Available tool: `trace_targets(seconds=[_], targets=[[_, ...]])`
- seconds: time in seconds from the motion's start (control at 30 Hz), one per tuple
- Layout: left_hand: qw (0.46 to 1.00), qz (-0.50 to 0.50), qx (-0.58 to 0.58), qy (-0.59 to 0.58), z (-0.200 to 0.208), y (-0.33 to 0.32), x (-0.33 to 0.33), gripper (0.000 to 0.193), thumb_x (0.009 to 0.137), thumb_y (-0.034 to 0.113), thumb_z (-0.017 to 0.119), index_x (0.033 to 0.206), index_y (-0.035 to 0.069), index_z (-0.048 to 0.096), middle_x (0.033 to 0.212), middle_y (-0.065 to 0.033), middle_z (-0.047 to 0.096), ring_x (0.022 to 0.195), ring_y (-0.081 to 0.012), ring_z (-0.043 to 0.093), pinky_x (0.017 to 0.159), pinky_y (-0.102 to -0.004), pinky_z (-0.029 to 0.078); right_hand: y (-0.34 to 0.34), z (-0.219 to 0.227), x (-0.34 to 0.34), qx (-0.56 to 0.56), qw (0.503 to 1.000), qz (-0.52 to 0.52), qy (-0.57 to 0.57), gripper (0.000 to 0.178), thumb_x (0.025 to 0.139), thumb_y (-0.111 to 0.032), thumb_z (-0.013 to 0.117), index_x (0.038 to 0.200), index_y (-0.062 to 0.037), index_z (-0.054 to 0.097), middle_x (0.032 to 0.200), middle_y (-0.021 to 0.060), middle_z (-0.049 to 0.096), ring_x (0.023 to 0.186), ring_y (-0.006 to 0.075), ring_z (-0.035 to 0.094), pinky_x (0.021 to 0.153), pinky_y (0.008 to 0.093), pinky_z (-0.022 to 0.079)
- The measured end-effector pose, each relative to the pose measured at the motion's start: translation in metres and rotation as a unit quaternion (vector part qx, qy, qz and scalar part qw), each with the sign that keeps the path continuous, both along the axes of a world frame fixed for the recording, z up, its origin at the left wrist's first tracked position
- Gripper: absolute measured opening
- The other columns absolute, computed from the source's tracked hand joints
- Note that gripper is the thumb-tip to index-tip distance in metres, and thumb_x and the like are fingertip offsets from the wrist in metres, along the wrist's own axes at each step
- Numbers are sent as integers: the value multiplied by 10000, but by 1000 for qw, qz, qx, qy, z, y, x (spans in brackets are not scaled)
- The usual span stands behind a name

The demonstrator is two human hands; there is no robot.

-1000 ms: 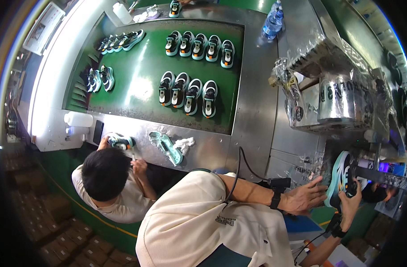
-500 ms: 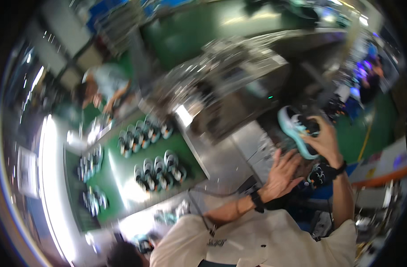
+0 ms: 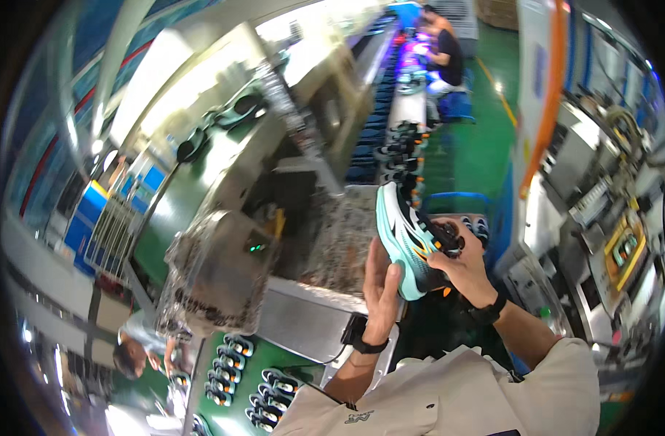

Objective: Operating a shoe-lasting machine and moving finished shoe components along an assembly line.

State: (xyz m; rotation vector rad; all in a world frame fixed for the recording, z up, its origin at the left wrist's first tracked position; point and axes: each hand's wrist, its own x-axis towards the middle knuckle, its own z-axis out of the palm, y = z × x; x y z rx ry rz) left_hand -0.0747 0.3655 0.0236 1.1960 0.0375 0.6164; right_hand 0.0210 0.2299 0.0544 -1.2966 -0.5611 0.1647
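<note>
A running shoe [image 3: 406, 243] with a pale mint sole and a white, black and orange upper is held up in front of me. My right hand [image 3: 465, 270] grips it from the right, thumb on the side of the upper and fingers around the collar opening. Against the sole on the left is my left hand [image 3: 380, 296], its fingers stretched out and apart; whether they press on the sole I cannot tell. The far fingers of the right hand are partly hidden by the shoe. A dark band circles each wrist.
A shoe conveyor [image 3: 411, 109] runs away ahead, where a person in dark clothes [image 3: 443, 54] sits. A plastic-wrapped machine [image 3: 223, 269] stands left. Several shoes stand on a green belt [image 3: 234, 425] at lower left, near another person [image 3: 137, 347]. Machinery [image 3: 601, 182] lines the right.
My view has swung to the right, bringing the conveyor ahead into the middle. The shoe is still in my right hand, and my left hand has come up beside its sole.
</note>
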Motion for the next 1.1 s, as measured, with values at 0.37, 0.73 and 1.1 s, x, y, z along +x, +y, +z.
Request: trace_targets(seconds=[0.37,0.73,1.1], targets=[[872,-463,5,160,3,-311,129,561,996,275,520,1427,-44,355,1269,-68,546,1087,-123,531,902,-252,432,-338,-22,-23,-37,887,-453,75,482,708,-110,742,1164,-40,602,972,21,621,896,117,556,833,263,453],[848,-287,444,23,-111,-641,311,564,821,349,660,1099,-119,513,999,-337,619,961,-477,594,834,-490,472,-569,-27,-76,-103,667,-733,86,442,791,-108,680,1202,9,569,1005,53,619,891,114,572,792,243,465],[856,-346,358,140,-159,-707,366,229,757,75,642,949,-44,607,832,-218,660,820,-324,668,696,-443,514,-675,-33,-6,-199,652,-719,133,317,775,-140,675,1037,30,624,893,46,623,740,102,565,651,247,466]])
